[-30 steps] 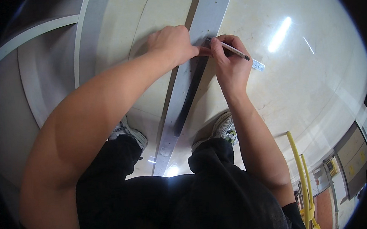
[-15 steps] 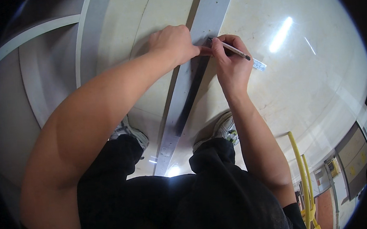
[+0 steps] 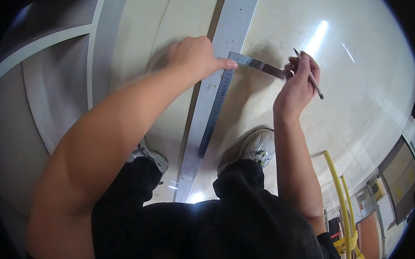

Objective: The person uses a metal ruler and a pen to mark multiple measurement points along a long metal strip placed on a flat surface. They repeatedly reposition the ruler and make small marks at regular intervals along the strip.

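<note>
"What could go wrong around those hands?"

"The smooth floor (image 3: 358, 101) below them may offer little grip, so a hard push could slide the metal bar (image 3: 235, 14) just right of the left hand (image 3: 192, 57)."

"And the ruler (image 3: 220, 98)?"

"It's L-shaped, its corner under the left thumb, one arm along the bar, the other stretching to the right hand (image 3: 296, 91). A lifted thumb or a knock from the right fingers could twist it."

"What are the hands doing?"

"The left's fingers curl beside the bar, tips hidden; I can't tell whether they pinch it. The right grips a pen (image 3: 314, 83)."

"Textures?"

"Glossy pale floor; flat grey bar with small holes; thin steel ruler, finely marked; slim, straight pen, dark-tipped."
</note>
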The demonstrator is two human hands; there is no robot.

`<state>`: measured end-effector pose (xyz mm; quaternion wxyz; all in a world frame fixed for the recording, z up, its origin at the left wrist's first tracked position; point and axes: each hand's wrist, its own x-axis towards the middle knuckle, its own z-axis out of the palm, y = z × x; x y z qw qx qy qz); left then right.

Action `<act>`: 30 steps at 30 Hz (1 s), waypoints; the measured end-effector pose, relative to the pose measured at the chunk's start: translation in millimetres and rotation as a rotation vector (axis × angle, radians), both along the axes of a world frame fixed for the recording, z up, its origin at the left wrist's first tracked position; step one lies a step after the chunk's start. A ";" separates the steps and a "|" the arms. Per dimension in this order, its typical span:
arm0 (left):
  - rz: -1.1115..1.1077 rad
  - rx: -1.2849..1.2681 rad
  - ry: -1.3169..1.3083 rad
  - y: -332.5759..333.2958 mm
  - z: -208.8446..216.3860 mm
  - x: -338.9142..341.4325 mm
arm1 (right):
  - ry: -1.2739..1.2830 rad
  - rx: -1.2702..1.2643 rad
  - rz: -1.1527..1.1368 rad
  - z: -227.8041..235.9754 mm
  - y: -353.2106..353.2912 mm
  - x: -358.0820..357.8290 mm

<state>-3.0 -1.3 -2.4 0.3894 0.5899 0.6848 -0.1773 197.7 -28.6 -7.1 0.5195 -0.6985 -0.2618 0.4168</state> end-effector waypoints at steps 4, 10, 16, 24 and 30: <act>0.015 -0.063 0.002 4.6 8.8 4.3 | 0.036 0.016 -0.119 -10.9 -4.3 22.9; -0.006 0.009 0.004 1.1 3.9 2.0 | 0.050 0.047 0.261 -4.7 -17.4 -11.6; 0.009 0.029 0.039 -3.1 -0.3 5.6 | 0.050 -0.091 0.484 -6.5 -11.4 -32.5; 0.004 -0.052 0.053 -0.1 9.3 7.1 | 0.087 -0.128 0.454 -7.9 -17.7 -36.9; 0.006 -0.007 0.048 -0.4 6.5 5.9 | -0.022 -0.097 0.506 -8.3 -13.7 -40.6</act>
